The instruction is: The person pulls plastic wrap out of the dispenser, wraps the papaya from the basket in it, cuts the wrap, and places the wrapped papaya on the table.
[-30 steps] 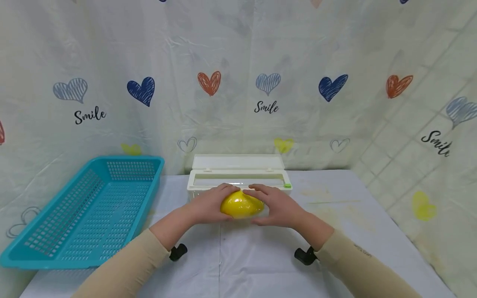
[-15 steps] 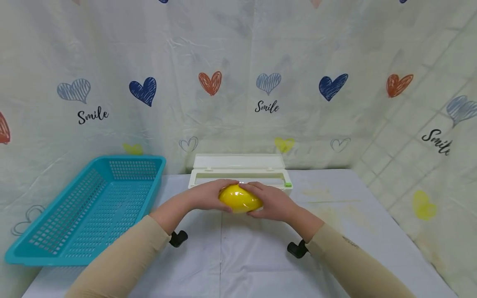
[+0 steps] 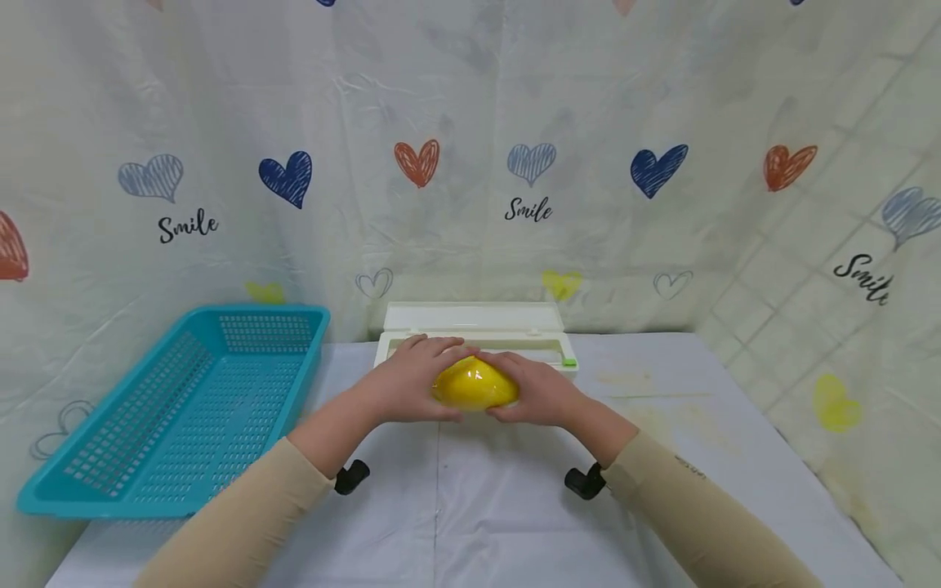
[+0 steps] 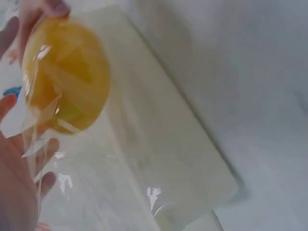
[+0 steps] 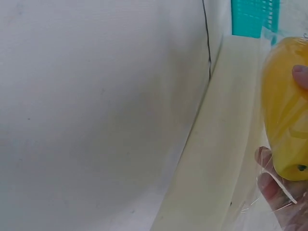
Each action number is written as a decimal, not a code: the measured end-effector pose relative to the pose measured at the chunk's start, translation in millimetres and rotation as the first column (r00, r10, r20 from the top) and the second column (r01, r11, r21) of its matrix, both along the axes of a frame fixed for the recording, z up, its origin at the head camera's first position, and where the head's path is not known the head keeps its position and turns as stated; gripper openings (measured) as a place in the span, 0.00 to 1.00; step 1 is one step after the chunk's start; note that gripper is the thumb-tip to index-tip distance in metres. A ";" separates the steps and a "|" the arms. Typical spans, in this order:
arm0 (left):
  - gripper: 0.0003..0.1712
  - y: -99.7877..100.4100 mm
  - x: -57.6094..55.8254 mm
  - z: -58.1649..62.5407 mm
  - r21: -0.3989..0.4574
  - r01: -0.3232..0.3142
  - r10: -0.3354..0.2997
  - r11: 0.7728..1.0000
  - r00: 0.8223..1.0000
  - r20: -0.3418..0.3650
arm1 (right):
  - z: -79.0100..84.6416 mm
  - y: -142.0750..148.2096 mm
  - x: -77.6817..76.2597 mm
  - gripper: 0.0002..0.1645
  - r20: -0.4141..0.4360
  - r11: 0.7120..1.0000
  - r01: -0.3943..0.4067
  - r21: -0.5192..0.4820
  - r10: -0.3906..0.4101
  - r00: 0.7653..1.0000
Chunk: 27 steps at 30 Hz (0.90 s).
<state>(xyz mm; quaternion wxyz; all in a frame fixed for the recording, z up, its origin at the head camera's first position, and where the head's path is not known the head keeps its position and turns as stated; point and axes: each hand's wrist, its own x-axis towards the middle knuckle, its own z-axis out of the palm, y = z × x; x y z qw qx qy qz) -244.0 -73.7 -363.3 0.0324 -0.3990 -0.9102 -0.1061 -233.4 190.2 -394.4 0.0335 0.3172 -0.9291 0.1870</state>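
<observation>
Both hands meet on a glossy yellow mango (image 3: 476, 385) in the middle of the head view, in front of a white cling film dispenser (image 3: 474, 317) with its lid raised. My left hand (image 3: 410, 381) holds the mango from the left, fingers over the top and thumb low at the front. From the other side my right hand (image 3: 540, 390) grips it the same way. Clear cling film (image 4: 72, 183) stretches over the mango and down the dispenser front in the left wrist view. A dark stem spot shows at the fruit's end in the right wrist view. The hands hide its far side.
To the left stands a turquoise plastic basket (image 3: 243, 425) with perforated walls. A green slider (image 3: 569, 362) sits at the dispenser's right end. White cloth (image 3: 507, 523) covers the table, and a heart-printed curtain (image 3: 470, 237) hangs behind.
Both hands and the mango have moved a little up and away, closer over the dispenser. The left fingers have shifted further over the top of the mango.
</observation>
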 end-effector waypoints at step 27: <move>0.49 6.2 -15.5 -18.0 0.182 -0.043 0.011 0.982 0.984 0.177 | 19.5 11.4 1.0 0.55 -0.131 0.998 0.037 0.056 -0.029 0.991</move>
